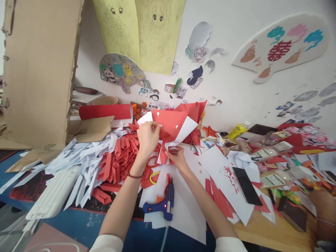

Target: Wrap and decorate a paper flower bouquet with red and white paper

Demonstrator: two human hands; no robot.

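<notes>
A red paper bouquet wrap (170, 123) with white turned-out edges and small white stars stands in front of me, gathered narrow toward its base. My left hand (148, 135) is closed at its left front side, thumb and forefinger pinched by one white star; whether the star is between them I cannot tell. Around the gathered base, on its right, my right hand (179, 158) has its fingers curled, holding the paper. Below both hands a blue hot glue gun (168, 201) with a lit red light lies on white paper sheets (187, 203). Yellow-handled scissors (154, 177) are beside my left forearm.
Folded red paper strips (119, 157) and white strips (84, 159) pile up on the left, near a white power strip (54, 192). Rightward lie a black phone (246, 185), bottles and paper scraps. Another person's hand (321, 203) is at the far right. Cardboard (39, 70) stands left.
</notes>
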